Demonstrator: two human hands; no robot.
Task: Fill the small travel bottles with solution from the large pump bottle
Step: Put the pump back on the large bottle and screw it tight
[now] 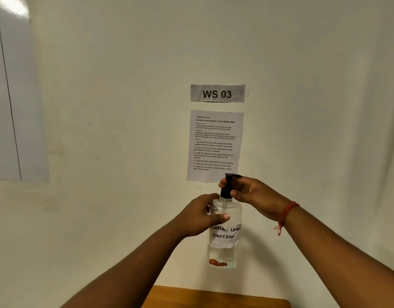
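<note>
Left hand (200,215) fingers clamp the pump bottle (224,232) body — keep it upright. Right hand (251,195) fingers pinch the black collar (225,193) atop it — twist only there.

Clear pump bottle (224,221) – upright, black-capped; held aloft.

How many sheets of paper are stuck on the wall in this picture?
2. The small "WS 03" sign is at the centre of the wall; the instruction sheet hangs directly below it, its lower edge partly behind the right hand.
</note>
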